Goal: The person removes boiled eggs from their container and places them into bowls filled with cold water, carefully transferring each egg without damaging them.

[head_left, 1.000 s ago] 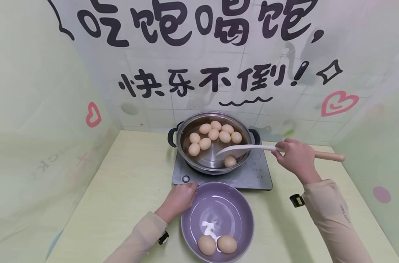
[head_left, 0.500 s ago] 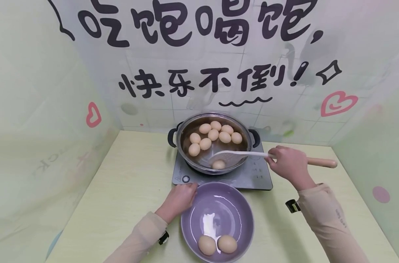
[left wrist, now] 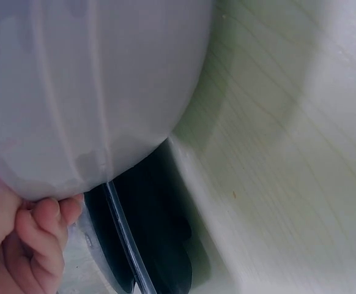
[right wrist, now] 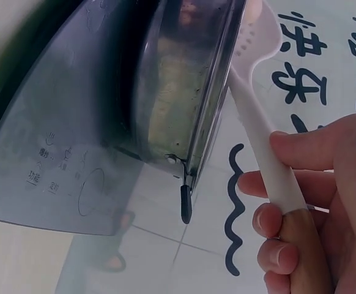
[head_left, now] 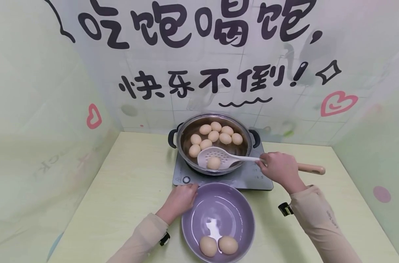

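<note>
In the head view my right hand [head_left: 279, 168] grips a white slotted spoon [head_left: 206, 155] by its handle, whose end is wooden. One egg [head_left: 214, 163] sits in the spoon's bowl, at the near side of the steel pot [head_left: 183, 152]. Several more eggs [head_left: 213, 136] lie in the pot's far half. My left hand [head_left: 179, 201] holds the rim of a purple bowl [head_left: 215, 204], fingers curled at its upper left edge. Two eggs [head_left: 228, 245] lie at the bowl's near side. The right wrist view shows fingers and thumb wrapped round the spoon handle [right wrist: 282, 190].
The pot stands on a grey induction cooker [head_left: 252, 180] close to the back wall, a black handle [head_left: 172, 138] on each side. Printed wall sheets enclose the pale wooden table [head_left: 127, 175] at the back and both sides. Black straps are on both sleeves.
My right hand has moved left and nearer with the slotted spoon. The lone egg shifted left and now rests in the spoon's bowl. My left hand stays at the purple bowl's rim.
</note>
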Demonstrator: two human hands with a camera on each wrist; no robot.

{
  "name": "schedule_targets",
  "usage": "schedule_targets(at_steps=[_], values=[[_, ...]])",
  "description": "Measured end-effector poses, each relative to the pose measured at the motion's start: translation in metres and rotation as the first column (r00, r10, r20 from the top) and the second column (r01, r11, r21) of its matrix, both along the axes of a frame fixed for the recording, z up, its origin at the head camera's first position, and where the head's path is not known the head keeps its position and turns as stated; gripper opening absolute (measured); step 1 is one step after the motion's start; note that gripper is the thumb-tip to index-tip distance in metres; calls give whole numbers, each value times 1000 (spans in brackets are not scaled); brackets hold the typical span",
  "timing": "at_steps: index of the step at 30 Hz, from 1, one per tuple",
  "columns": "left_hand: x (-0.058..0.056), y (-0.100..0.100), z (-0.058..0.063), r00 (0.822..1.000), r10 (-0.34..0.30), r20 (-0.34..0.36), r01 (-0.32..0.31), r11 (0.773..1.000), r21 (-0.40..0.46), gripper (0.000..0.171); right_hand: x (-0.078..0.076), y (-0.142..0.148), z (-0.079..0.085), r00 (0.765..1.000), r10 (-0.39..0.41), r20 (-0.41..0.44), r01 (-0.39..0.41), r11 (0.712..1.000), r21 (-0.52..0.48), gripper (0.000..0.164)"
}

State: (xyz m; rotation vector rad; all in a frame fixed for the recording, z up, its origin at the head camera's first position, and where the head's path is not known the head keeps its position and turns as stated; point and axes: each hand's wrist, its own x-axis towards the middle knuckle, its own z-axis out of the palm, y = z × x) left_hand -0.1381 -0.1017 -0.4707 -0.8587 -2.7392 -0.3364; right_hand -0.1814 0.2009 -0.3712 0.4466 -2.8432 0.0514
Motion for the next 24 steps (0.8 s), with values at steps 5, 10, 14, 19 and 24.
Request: schedule_targets(at_steps=[5, 10, 14, 19, 24], values=[[0, 0, -1, 1000, -1, -11, 1, 1000, 0, 13, 0, -1, 1, 999, -11, 38, 11, 1000, 13, 16], [1, 0, 0, 1000, -3, -4, 3, 1000, 5, 13, -2, -1, 5, 994, -24, 106, 22, 1000, 20, 22], [1, 0, 0, 1000, -4, 0, 4, 1000, 4, 13, -3, -1, 8, 983, -29, 180, 29, 1000, 7, 25], [1, 1, -1, 1000, -1, -14, 1, 1000, 1, 14, -3, -1, 9, 963, -39, 266, 41, 999, -1, 27], [0, 1, -1, 1000, -4, -27, 4, 1000, 5, 14, 1, -1, 17, 937, -54, 346, 66, 998, -23, 29]])
